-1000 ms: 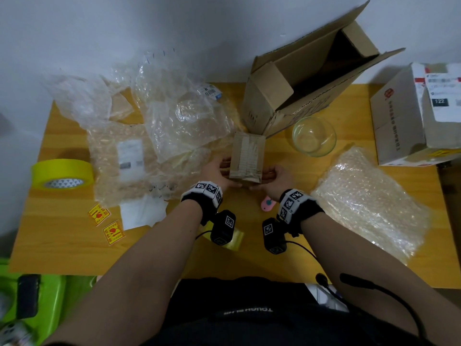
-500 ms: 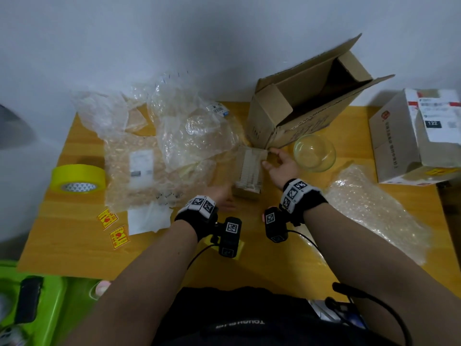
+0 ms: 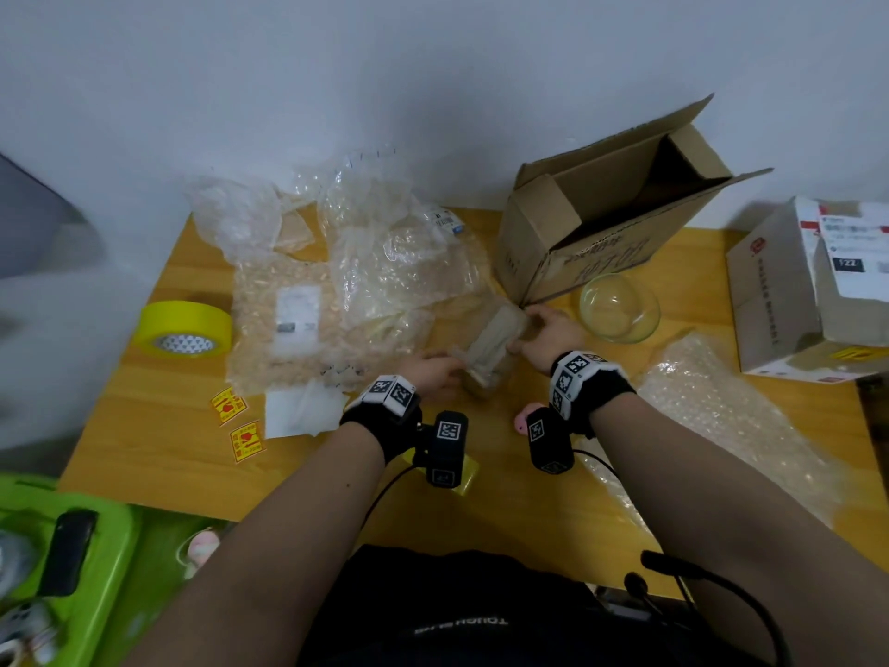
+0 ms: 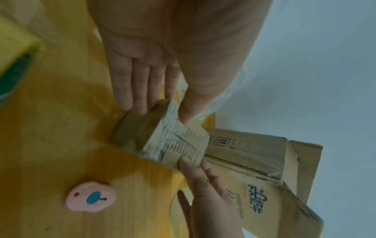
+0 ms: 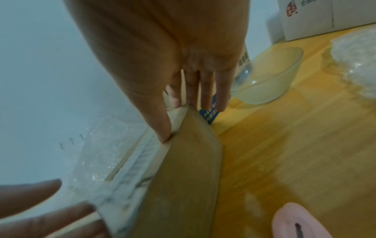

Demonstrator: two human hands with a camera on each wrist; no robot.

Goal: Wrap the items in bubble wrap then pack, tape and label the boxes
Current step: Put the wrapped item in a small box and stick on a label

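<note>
A small brown box (image 3: pixel 490 349) with tape along its top face lies slantwise at the middle of the wooden table (image 3: pixel 158 454). My left hand (image 3: pixel 433 373) holds its near end: in the left wrist view the fingers (image 4: pixel 132 96) lie against the end face and the thumb sits on the taped face of the box (image 4: pixel 175 141). My right hand (image 3: pixel 543 329) grips the far end; in the right wrist view its thumb (image 5: pixel 162 128) presses the top edge of the box (image 5: pixel 183 177) and the other fingers reach behind it.
A large open cardboard box (image 3: pixel 577 243) lies on its side just behind. A glass bowl (image 3: pixel 618 308) sits right of my hands, with bubble wrap (image 3: pixel 721 416) beyond. More wrap (image 3: pixel 336 291), yellow tape (image 3: pixel 185 327), fragile labels (image 3: pixel 228 405) lie left. A white box (image 3: pixel 793 300) stands far right.
My right hand moved from the small box's near end to its far end, and the box has swung slantwise. The left hand stays at the near end.
</note>
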